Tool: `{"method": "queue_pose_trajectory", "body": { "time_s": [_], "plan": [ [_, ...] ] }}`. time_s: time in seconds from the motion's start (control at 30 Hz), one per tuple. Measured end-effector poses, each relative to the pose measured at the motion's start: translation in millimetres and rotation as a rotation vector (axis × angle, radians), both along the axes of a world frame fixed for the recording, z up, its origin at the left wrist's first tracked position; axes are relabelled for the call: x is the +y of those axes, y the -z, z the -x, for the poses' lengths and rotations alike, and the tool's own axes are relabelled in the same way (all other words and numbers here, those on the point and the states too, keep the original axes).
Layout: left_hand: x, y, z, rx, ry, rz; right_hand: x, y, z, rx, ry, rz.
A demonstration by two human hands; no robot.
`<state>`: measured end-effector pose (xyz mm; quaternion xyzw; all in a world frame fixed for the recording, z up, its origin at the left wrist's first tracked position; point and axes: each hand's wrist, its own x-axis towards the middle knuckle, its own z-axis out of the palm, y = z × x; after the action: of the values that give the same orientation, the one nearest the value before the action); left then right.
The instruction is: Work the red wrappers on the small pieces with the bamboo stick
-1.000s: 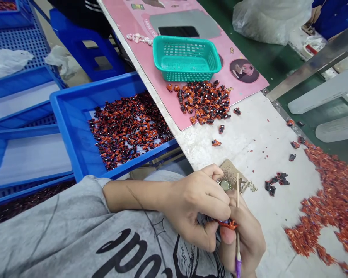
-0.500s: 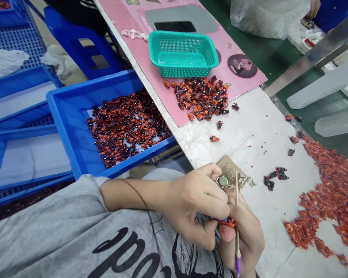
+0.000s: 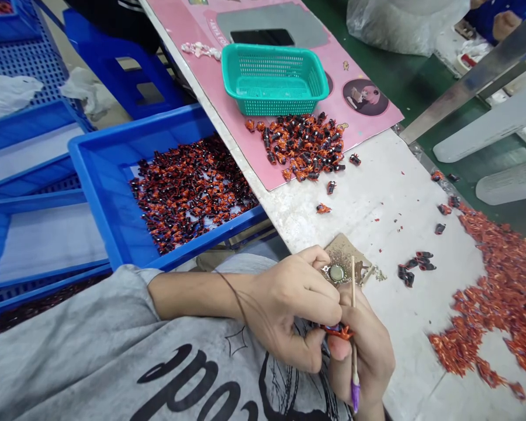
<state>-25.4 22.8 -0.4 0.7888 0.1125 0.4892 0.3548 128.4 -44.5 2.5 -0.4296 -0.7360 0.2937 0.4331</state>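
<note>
My left hand (image 3: 296,307) is closed around a small orange and black toy part (image 3: 338,331) at the table's near edge. My right hand (image 3: 368,354) pinches a thin wooden stick with a purple end (image 3: 353,327), held upright against that part. Both hands touch each other. Just beyond them a small round metal dish (image 3: 336,272) sits on a brown card (image 3: 348,252).
A pile of similar parts (image 3: 304,147) lies on a pink mat (image 3: 245,134) below a teal basket (image 3: 274,79). A blue bin (image 3: 96,193) at left holds many more. Orange scraps (image 3: 499,298) cover the table's right. A few dark pieces (image 3: 414,266) lie near the card.
The view has shifted slightly; my hands stay together on the part and stick, with almost no movement.
</note>
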Motion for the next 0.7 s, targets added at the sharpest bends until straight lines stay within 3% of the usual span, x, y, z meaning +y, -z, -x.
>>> {"method": "queue_pose_trajectory", "body": {
  "time_s": [0.23,0.33,0.43,0.53,0.7],
  "plan": [
    [-4,-3.3,6,0.026,-0.063,0.141,6,-5.1,-5,-0.124,-0.003,0.058],
    [-4,-6.8,10,0.060,-0.098,0.149,7,0.8,-7,-0.054,0.115,-0.083],
    [-5,-9.6,10,0.028,-0.086,0.145,9,3.0,-8,-0.014,0.070,-0.263],
    [-4,-10.6,10,-0.003,-0.071,0.111,9,0.2,-8,-0.011,0.005,-0.302],
    [2,-9.4,11,0.044,-0.161,-0.081,8,0.2,-5,0.076,0.044,-0.286]
  ]
}}
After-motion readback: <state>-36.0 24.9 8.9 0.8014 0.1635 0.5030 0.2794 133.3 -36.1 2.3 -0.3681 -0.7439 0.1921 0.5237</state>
